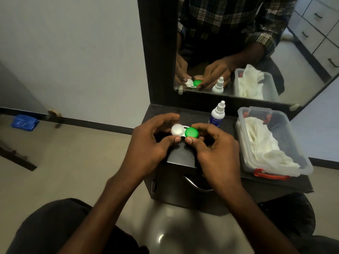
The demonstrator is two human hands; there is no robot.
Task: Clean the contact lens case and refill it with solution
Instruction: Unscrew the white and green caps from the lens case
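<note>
Both hands up over the dark cabinet top (176, 158), holding the contact lens case (184, 132) between them. Left hand (146, 143) pinches the white-capped side, thumb under the white cap (177, 130), fingers curled over. Right hand (216, 149) pinches the green cap (191, 132), thumb at its near edge. Behind, solution bottle (217, 115) upright; to its right a clear plastic box (300, 162) with white tissues (266, 143). Mirror (256, 52) at the back

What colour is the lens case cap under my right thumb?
Green: the cap by the right hand, clearest in the head view.
</note>
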